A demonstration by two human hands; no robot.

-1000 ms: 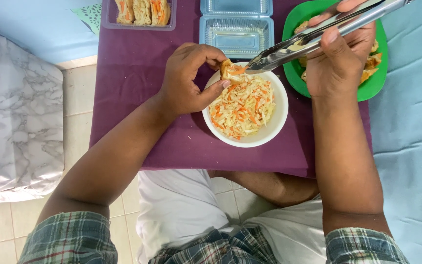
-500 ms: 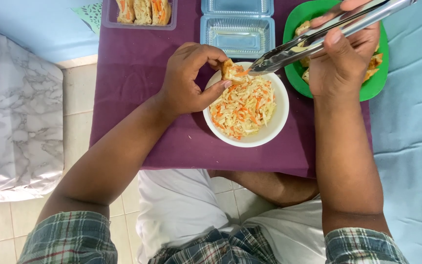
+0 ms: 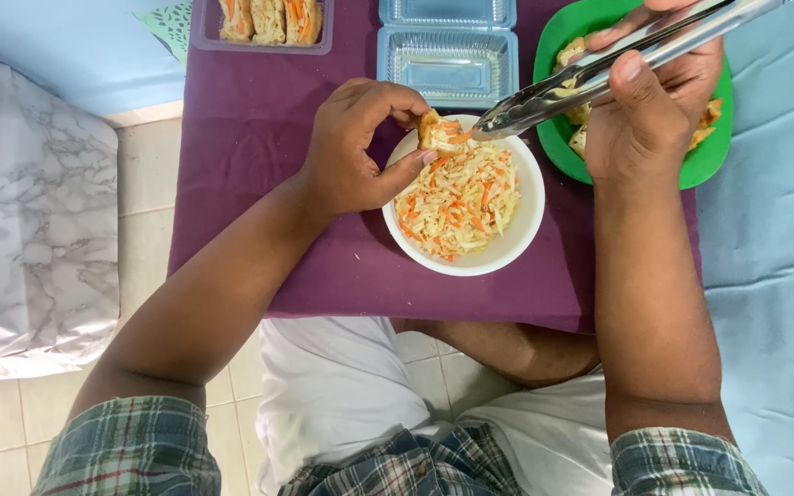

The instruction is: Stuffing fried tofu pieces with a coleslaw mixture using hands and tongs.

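while the left hand [image 3: 356, 152] pinches a bread piece [image 3: 436, 131] between fingertips and thumb at the white slaw bowl's [image 3: 516, 234] eleven o'clock rim, right hand [image 3: 654, 101] clamped on metal tongs [image 3: 590, 78], tips narrowed at the bread's three o'clock

I log bare forearms, left hand [image 3: 356, 147] and right hand [image 3: 654, 110] ungloved. Short plaid sleeves [image 3: 130, 445], green-grey with red lines; white cloth [image 3: 333, 386] over lap.

A home eating spot: a table [image 3: 259, 138] under a purple cloth, a bowl [image 3: 516, 230] of slaw, a green plate [image 3: 553, 46], plastic food trays [image 3: 448, 55], tiled floor [image 3: 144, 220].
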